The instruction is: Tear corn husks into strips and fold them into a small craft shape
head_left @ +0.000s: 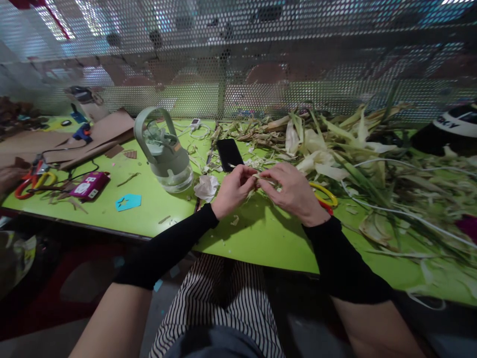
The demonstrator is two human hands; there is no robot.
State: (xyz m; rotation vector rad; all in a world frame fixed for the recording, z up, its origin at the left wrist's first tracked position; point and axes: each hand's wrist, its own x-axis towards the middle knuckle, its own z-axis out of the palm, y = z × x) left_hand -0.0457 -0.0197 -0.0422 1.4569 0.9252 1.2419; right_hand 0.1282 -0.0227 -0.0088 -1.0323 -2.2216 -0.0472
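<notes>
My left hand (234, 190) and my right hand (289, 191) meet over the green table, fingertips pinched close together. Between them runs a thin, pale strip of corn husk (267, 179), partly hidden by the fingers. Just beyond my hands lies a black phone (229, 154), and husk scraps are scattered around it. A crumpled white tissue (206, 188) sits left of my left hand. Scissors with yellow and red handles (325, 194) lie partly behind my right wrist.
A pale green water bottle (164, 154) stands left of my hands. Corn husks (328, 144) are heaped at right, near a black cap (449, 130). Farther left are a purple box (89, 186), orange scissors (26, 185) and another person's hand (13, 174). A perforated metal screen (223, 59) rises behind.
</notes>
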